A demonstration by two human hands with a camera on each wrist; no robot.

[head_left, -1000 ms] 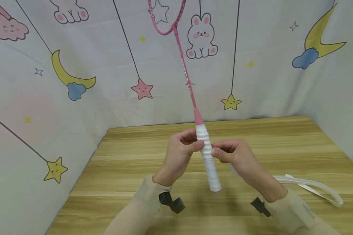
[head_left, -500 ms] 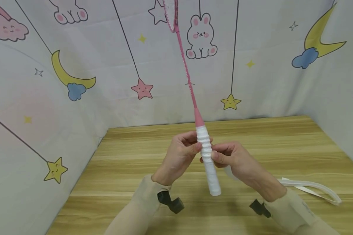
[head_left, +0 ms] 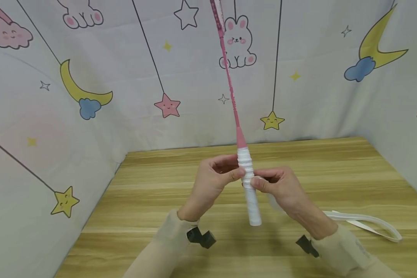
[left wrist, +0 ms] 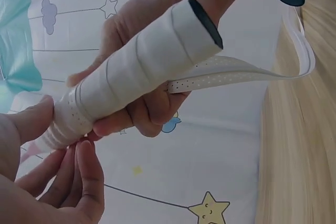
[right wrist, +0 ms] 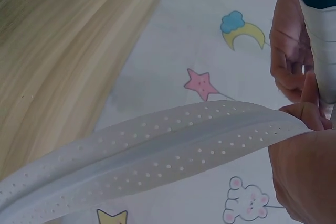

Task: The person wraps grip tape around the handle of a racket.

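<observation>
Racket handle (head_left: 250, 192) is being pinched by the left grip (head_left: 213, 178), presumably for steadiness; at three o'clock, tape (right wrist: 157, 151) is being pinched by the right grip (head_left: 280, 186).

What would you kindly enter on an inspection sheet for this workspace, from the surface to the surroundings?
Surface: wood-grain table.
Job's things: pink racket, held tilted, its top cut off in the head view; white tape ridged around the upper handle, a dotted length trailing loose.
Clutter: nothing seen.
Hands: left hand pinches the wrapped handle; right hand pinches the tape at the handle.
Cables: nothing seen.
Surroundings: white cloth with a cartoon print; teal material at the left wrist view's edge, unclear what.
</observation>
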